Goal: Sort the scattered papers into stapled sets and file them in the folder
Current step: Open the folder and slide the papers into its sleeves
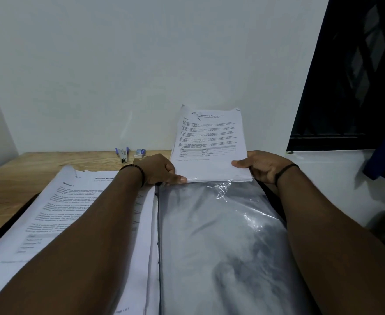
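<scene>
Above the open folder's plastic sleeve [221, 235], the stapled set [209, 142] stands upright, its lower edge at the sleeve mouth; left hand [158, 170] and right hand [261, 167] pinch its bottom corners.

White printed papers [209, 142], purple-grey stapler [122, 153], light woodgrain table [39, 169], black wristbands [286, 171].

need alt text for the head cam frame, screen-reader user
Both hands, left hand and right hand, grip a stapled paper set at the mouth of a clear plastic sleeve in an open folder. More printed pages lie on the left; a stapler stands by the wall on the wooden desk.
</scene>
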